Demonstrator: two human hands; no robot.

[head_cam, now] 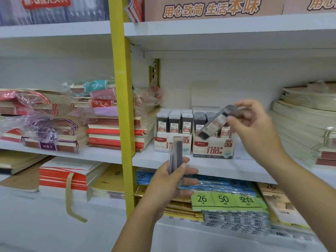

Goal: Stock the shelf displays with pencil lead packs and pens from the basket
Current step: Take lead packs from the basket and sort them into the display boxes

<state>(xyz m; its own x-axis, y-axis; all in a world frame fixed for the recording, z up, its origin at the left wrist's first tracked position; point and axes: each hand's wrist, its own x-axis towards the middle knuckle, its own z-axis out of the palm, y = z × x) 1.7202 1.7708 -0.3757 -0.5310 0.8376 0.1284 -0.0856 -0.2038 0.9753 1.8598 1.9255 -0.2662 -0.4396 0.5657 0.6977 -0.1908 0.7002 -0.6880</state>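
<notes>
Lead packs clamped in left hand and right hand grips, before display boxes between notebook stacks.

A single wide-angle camera on the person's head gives the only view. It faces the shelf nearly head-on, tilted slightly down, and stands close: the display boxes sit near centre, within arm's reach. Both forearms enter from the bottom edge, with the left hand low at centre and the right hand higher, to the right. The lens makes the yellow post lean.
</notes>
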